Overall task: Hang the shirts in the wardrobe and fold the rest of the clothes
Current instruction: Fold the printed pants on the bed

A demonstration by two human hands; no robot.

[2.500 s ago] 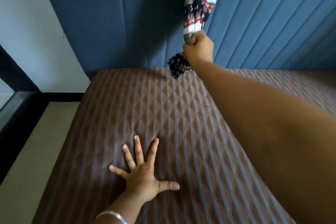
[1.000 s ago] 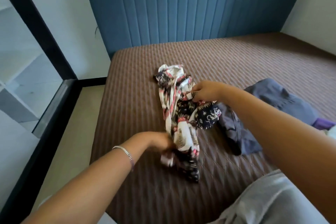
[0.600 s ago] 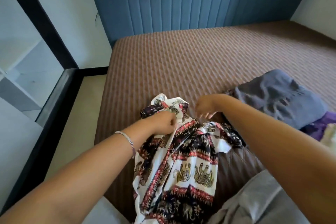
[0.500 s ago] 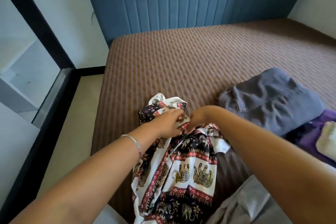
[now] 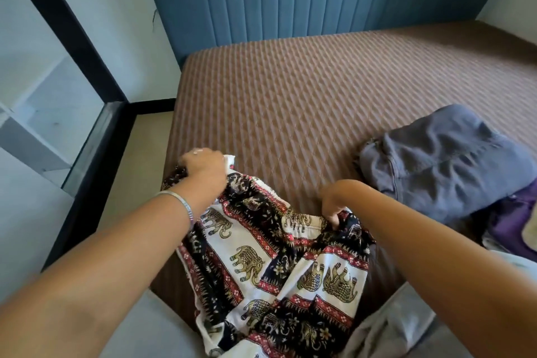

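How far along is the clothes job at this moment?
Nothing looks folded or hung yet. In hand: the left hand and right hand grip the top edge of the elephant-print garment, spread over the bed. Left: the grey garment and purple garment lie crumpled beside it. No wardrobe in view.

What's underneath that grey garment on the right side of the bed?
The grey garment lies on the brown quilted mattress. Its near right edge overlaps a purple cloth. Whatever else lies beneath is covered.
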